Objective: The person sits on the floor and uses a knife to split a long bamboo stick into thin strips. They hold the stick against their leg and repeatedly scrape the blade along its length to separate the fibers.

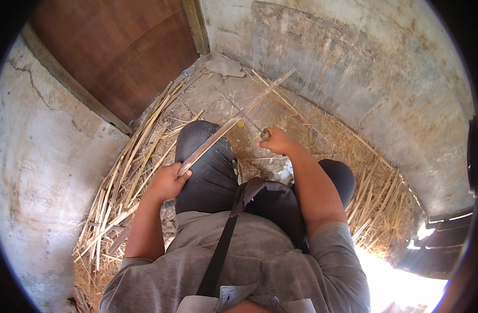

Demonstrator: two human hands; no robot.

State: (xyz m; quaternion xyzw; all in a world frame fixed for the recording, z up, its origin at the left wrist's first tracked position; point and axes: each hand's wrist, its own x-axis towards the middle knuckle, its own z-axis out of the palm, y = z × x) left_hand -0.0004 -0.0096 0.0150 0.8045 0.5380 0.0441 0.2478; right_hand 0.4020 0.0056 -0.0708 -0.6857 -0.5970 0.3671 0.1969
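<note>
My left hand (170, 180) is closed round the near end of a long split bamboo strip (213, 139), which slants up and away to the right across my left knee. In my right hand (278, 141) is the handle of a thin-bladed knife (254, 124). Its blade points up and to the left and crosses the strip beyond my knee. Whether the edge is cutting into the strip, I cannot tell.
Long bamboo strips (125, 161) lie piled along the left side. Shavings and loose slivers (372, 180) cover the floor at the right. Worn walls (348, 57) curve round me, with a brown door panel (119, 52) at the far left. A flat stone (225, 66) lies near the corner.
</note>
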